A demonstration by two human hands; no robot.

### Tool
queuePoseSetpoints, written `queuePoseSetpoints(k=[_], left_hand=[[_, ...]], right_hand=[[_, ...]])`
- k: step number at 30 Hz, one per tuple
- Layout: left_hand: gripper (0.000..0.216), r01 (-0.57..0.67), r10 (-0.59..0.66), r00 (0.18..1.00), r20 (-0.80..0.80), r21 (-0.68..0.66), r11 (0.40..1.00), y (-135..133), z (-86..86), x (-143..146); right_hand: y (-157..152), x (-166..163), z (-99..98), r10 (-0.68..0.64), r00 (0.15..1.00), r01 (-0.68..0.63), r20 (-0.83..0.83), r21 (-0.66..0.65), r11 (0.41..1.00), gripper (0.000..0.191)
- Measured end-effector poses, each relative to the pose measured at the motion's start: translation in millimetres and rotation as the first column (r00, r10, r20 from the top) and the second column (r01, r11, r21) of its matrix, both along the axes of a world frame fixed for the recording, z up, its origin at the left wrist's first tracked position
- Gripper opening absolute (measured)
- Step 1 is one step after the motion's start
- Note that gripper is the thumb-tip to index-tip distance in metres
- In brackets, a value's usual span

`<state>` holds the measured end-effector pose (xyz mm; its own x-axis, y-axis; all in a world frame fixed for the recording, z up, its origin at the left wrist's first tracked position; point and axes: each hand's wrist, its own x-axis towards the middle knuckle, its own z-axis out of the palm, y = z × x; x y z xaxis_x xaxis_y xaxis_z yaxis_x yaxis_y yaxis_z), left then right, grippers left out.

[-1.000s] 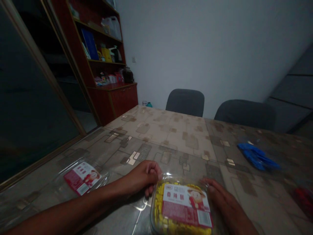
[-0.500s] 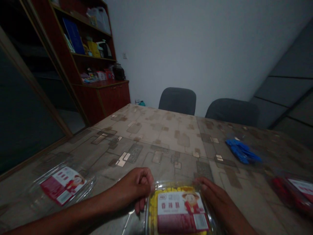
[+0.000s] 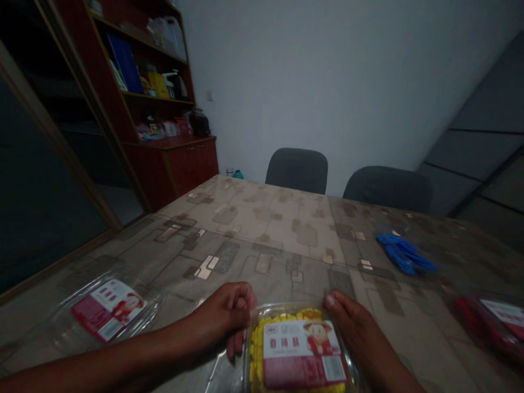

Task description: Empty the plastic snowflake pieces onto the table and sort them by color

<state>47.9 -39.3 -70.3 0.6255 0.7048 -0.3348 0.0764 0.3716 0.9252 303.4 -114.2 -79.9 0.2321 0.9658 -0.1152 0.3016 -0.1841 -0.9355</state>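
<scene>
A clear plastic clamshell box (image 3: pixel 297 349) full of yellow pieces, with a red and white label, lies on the table at the bottom centre. My left hand (image 3: pixel 227 314) is curled against the box's left far corner, fingers pinched on its rim. Along the box's right side rests my right hand (image 3: pixel 356 327), thumb on the far right corner and fingers down the edge.
An empty clear box (image 3: pixel 107 312) with the same label lies at the left. A red-filled box (image 3: pixel 495 325) sits at the right edge, blue gloves (image 3: pixel 405 255) beyond it. Two grey chairs (image 3: pixel 297 170) stand behind the patterned table (image 3: pixel 266 240). A red shelf unit (image 3: pixel 164 109) stands far left.
The view swung to the right and then settled. Both hands stay on the box; my right thumb has come up onto its far right corner.
</scene>
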Motion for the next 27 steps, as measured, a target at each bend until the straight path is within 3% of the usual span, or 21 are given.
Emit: queuePoseSetpoints(k=[8,11,13,15,17,19,22,24,27], left_hand=[[0.043,0.042,-0.043,0.999,0.032,0.027,0.999,-2,-9.0,-3],[0.036,0.119,-0.087,0.986,-0.142,0.239,0.964,-3,-1.0,-10],[0.033,0.155,0.024,0.947,-0.319,0.524,0.837,-4,7.7,-15],[0.040,0.223,0.167,0.899,-0.406,0.750,0.623,-6,13.9,-18],[0.047,0.302,0.201,0.886,-0.418,0.849,0.433,-12,12.0,-15],[0.057,0.400,0.127,0.886,-0.446,0.874,0.276,-18,-0.8,-7],[0.073,0.552,0.081,0.825,-0.560,0.828,0.100,-28,-32.3,9],[0.071,0.616,0.155,0.777,-0.610,0.788,0.011,-33,-51.5,17],[0.068,0.653,0.338,0.736,-0.587,0.747,-0.123,-38,-65.8,21]], right_hand=[[1,3,-6.1,0.020,0.998,-0.023,-0.060,-0.051,0.998,0.048],[0,6,-5.2,0.060,0.998,-0.059,0.015,-0.058,0.997,0.047],[-3,9,1.7,0.099,0.982,-0.093,0.161,-0.044,0.995,0.050],[-7,13,12.2,0.090,0.923,-0.091,0.373,-0.017,0.996,0.054],[-12,16,20.4,0.067,0.830,-0.112,0.554,0.048,0.993,0.056],[-17,19,18.9,0.113,0.746,-0.251,0.656,0.120,0.960,0.057],[-23,19,-5.0,0.255,0.599,-0.544,0.759,0.152,0.825,0.078],[-24,17,-25.2,0.209,0.506,-0.599,0.837,0.167,0.783,0.090],[-25,12,-37.9,0.027,0.377,-0.602,0.926,0.223,0.767,0.079]])
